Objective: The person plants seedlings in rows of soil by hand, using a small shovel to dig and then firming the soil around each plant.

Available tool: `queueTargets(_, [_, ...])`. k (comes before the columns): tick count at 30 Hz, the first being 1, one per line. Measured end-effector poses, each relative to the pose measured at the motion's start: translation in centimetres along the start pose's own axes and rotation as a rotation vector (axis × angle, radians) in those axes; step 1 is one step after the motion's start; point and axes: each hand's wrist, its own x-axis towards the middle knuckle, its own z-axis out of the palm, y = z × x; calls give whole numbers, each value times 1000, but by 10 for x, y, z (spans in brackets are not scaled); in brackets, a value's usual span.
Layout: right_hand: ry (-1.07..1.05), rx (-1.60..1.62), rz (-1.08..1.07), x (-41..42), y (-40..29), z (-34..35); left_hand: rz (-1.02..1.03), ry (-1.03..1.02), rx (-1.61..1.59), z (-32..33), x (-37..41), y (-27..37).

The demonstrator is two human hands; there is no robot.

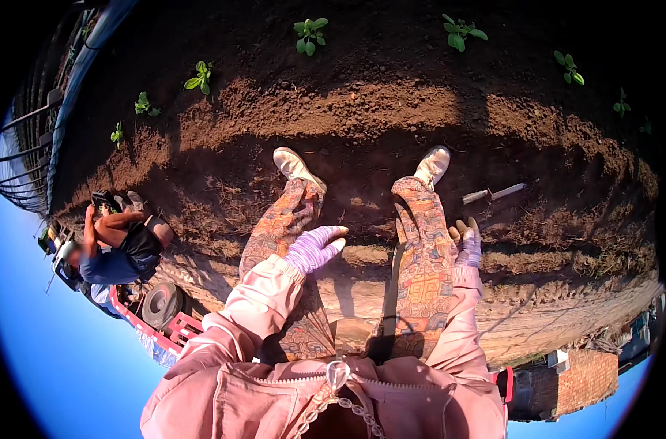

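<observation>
My left hand [316, 248], in a purple knitted glove with pale fingertips, hovers between my knees. Its fingers are apart and nothing is in them. Beside my right leg hangs my right hand [468, 244], gloved alike, with slightly bent, spread fingers and no object seen in it. Patterned orange trousers [423, 269] cover my legs. Both pale shoes [432, 164] stand on dark soil at the foot of a raised soil ridge [355, 107]. A narrow pale object [494, 193], perhaps a small tool, lies on the ground right of my right shoe.
Several green seedlings [309, 36] grow in a row beyond the ridge. At the left a person [127, 241] crouches near a red vehicle with a wheel [161, 305]. A plastic-covered frame [64, 120] borders the bed. A brick building [585, 381] stands at the lower right.
</observation>
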Motion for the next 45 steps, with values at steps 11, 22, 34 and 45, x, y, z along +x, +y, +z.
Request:
queueTargets(11, [-361,-48,-299,114,-32,60,593,398,416,-116,31,23])
queueTargets(22, [-717,-48,-394,102,4,87,884,406,765,-64,-17,9])
queueTargets(34, [-421,-351,-827,57,2,118,1048,496,490,-61,-88,-14])
queueTargets(45, [-838,159,-279,-53,-23,281,1716,839,316,-130,10,92])
